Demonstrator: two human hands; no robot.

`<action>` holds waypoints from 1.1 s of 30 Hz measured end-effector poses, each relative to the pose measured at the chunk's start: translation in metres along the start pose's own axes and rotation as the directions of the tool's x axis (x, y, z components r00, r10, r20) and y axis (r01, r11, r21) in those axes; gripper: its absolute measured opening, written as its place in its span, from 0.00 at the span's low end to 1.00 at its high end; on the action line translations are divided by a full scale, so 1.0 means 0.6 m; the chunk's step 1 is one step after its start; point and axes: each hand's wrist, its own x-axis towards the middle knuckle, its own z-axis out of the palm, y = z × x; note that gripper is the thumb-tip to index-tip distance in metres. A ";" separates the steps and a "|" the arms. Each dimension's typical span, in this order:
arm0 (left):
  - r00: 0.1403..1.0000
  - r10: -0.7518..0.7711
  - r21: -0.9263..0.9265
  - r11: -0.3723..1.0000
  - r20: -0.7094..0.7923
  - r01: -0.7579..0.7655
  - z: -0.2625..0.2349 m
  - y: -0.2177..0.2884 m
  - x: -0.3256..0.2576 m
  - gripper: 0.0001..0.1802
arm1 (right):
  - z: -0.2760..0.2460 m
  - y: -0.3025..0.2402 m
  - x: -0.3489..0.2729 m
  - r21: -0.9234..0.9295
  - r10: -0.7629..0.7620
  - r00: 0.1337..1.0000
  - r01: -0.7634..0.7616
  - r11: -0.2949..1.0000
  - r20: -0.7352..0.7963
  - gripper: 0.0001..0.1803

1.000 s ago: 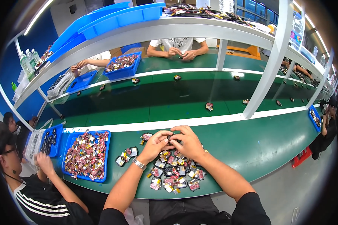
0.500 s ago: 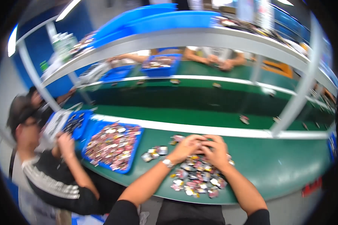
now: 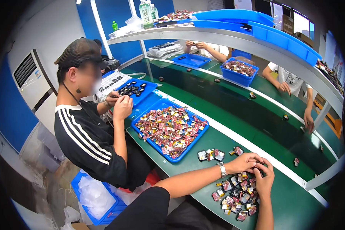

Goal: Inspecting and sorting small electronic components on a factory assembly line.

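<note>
My left hand [image 3: 246, 162], with a metal-band watch on its wrist, meets my right hand [image 3: 265, 178] above the green bench [image 3: 287, 205]. The fingers of both are closed together around something small and dark, mostly hidden by them. Just below lies a loose pile of small electronic assemblies [image 3: 235, 195], black with red, white and yellow parts. Left of my hands are a few more assemblies [image 3: 211, 155] and a separate piece [image 3: 237, 150]. Farther left, a blue tray [image 3: 191, 143] is heaped with small red, white and yellow parts.
A co-worker [image 3: 90, 130] sits at left, handling a small part beside a blue tray of black pieces [image 3: 132, 88]. A dark green conveyor belt [image 3: 234, 109] carries scattered assemblies behind a white rail [image 3: 226, 132]. Co-workers' hands [image 3: 306, 120] show across it. An overhead shelf [image 3: 218, 33] holds blue trays.
The view has swung left, bringing the co-worker and the blue trays nearer the middle. My hands stay together over the pile, and the picture is sharper.
</note>
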 end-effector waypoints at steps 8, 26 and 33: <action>0.998 0.002 0.023 1.000 -0.062 -0.001 0.001 -0.004 0.006 0.14 | 0.000 0.005 0.009 0.007 -0.045 0.998 0.044 0.999 0.051 0.15; 0.985 -0.081 0.119 0.988 -0.154 0.100 0.017 0.012 -0.001 0.15 | -0.011 0.017 0.013 -0.154 -0.334 0.935 0.315 0.936 -0.120 0.08; 0.980 -0.092 0.084 0.991 -0.174 0.108 0.016 0.007 0.003 0.16 | -0.013 0.012 0.008 -0.214 -0.354 0.926 0.323 0.922 -0.129 0.09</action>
